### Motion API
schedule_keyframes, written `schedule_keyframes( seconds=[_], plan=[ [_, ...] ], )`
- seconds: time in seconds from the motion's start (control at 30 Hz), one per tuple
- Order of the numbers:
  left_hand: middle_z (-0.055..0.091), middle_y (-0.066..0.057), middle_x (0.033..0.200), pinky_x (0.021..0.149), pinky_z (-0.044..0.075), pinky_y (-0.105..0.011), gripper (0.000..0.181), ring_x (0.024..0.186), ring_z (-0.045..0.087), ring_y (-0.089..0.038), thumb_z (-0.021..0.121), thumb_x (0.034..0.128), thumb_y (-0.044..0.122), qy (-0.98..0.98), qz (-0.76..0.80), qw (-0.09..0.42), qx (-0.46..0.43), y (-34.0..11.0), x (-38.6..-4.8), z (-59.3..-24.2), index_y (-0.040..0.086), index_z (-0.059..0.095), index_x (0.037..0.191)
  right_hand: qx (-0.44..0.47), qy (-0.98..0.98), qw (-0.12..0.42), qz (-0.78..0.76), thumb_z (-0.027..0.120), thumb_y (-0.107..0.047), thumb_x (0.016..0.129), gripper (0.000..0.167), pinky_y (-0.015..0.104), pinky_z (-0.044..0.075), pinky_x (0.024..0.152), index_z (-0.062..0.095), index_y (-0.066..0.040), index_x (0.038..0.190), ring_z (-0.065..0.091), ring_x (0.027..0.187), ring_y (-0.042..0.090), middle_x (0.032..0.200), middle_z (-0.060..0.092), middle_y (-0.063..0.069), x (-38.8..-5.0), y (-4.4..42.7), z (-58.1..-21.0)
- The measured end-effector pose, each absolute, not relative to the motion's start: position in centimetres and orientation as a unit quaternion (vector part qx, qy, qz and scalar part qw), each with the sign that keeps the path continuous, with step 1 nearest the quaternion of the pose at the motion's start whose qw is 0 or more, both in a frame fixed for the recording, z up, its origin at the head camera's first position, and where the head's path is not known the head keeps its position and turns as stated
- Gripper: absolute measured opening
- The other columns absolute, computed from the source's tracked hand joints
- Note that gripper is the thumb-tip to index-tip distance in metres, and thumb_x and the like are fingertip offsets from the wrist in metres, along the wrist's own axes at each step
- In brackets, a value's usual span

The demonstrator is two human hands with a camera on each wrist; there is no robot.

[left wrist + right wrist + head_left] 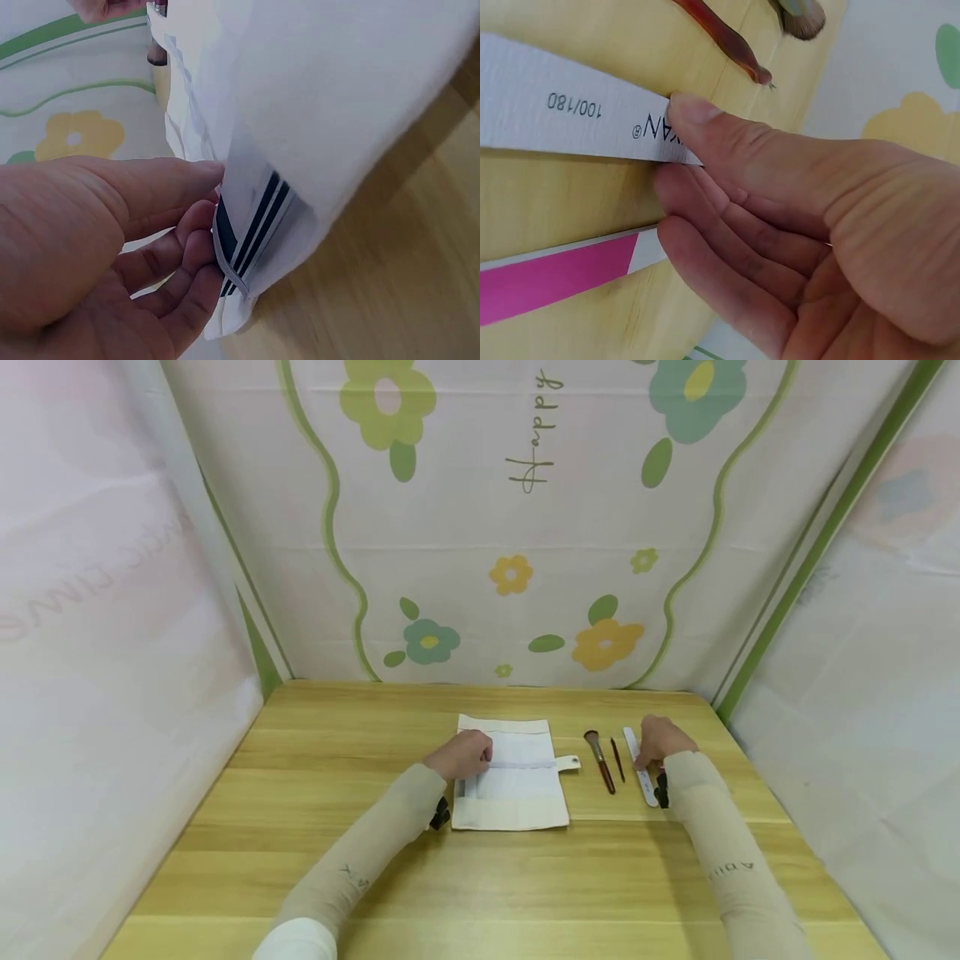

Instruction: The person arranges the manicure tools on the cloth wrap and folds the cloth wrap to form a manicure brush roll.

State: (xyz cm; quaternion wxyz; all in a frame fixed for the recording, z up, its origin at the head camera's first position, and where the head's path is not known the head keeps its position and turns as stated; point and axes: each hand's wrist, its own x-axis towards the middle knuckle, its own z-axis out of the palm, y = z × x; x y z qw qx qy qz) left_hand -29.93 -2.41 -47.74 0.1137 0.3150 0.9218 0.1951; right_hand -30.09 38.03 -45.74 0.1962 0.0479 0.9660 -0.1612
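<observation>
An unfolded white fabric pouch (pixel 517 814) lies on the table, its snap tab pointing right. My left hand (pixel 467 754) is at its left side, thumb and fingers pinching the edge of an inner pocket (pixel 232 277). Dark strips with light edges (pixel 262 221) show inside that pocket; their kind is unclear. On the right, my right hand (pixel 663 739) pinches a grey nail file (pixel 574 105) marked 100/180 between thumb and fingers. A pink and white nail file (pixel 562 277) lies beside it, close under the fingertips.
Between the pouch and my right hand lie a makeup brush (pixel 602 767) with a dark red handle and a thin dark red tool (pixel 617 760). Flower-printed cloth (pixel 510 527) hangs behind the wooden table (pixel 487 893) and on both sides.
</observation>
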Motion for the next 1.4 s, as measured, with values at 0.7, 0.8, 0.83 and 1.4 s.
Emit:
schedule_keyframes(
  seconds=[0.7, 0.8, 0.83, 1.4],
  plan=[
    [0.061, 0.000, 0.089, 0.073, 0.046, -0.026, 0.014, 0.079, 0.054, -0.013, 0.058, 0.1071, 0.007, 0.896, 0.265, 0.183, 0.306, -3.7, -31.3, -47.9, 0.007, 0.066, 0.095, 0.019, 0.961, 0.194, -0.197, 0.080, -0.021, 0.094, 0.027, 0.027, 0.048, 0.059, 0.075, -0.006, 0.073, 0.059, 0.061, 0.014, 0.068, 0.072, 0.006, -29.7, 40.2, -46.9],
    [0.060, 0.000, 0.089, 0.074, 0.045, -0.027, 0.014, 0.080, 0.054, -0.013, 0.059, 0.1073, 0.008, 0.890, 0.274, 0.189, 0.312, -4.0, -31.6, -48.0, 0.008, 0.066, 0.095, 0.001, 0.960, 0.183, -0.213, 0.078, -0.020, 0.096, 0.029, 0.027, 0.048, 0.060, 0.074, -0.005, 0.071, 0.057, 0.058, 0.013, 0.065, 0.070, 0.006, -29.6, 40.4, -46.5],
    [0.060, 0.001, 0.090, 0.074, 0.045, -0.027, 0.014, 0.081, 0.053, -0.013, 0.059, 0.1073, 0.009, 0.888, 0.277, 0.191, 0.312, -4.1, -31.6, -48.0, 0.008, 0.066, 0.095, -0.003, 0.959, 0.176, -0.222, 0.078, -0.020, 0.096, 0.030, 0.028, 0.049, 0.061, 0.074, -0.005, 0.071, 0.058, 0.058, 0.014, 0.065, 0.070, 0.006, -29.5, 40.3, -46.3],
    [0.060, 0.001, 0.091, 0.073, 0.045, -0.026, 0.011, 0.082, 0.053, -0.013, 0.060, 0.1073, 0.011, 0.882, 0.287, 0.217, 0.304, -4.5, -32.1, -47.7, 0.010, 0.067, 0.098, -0.078, 0.935, 0.128, -0.322, 0.079, -0.021, 0.097, 0.020, 0.036, 0.055, 0.070, 0.077, -0.002, 0.091, 0.062, 0.069, 0.019, 0.082, 0.075, 0.013, -30.6, 34.5, -43.8]
  ],
)
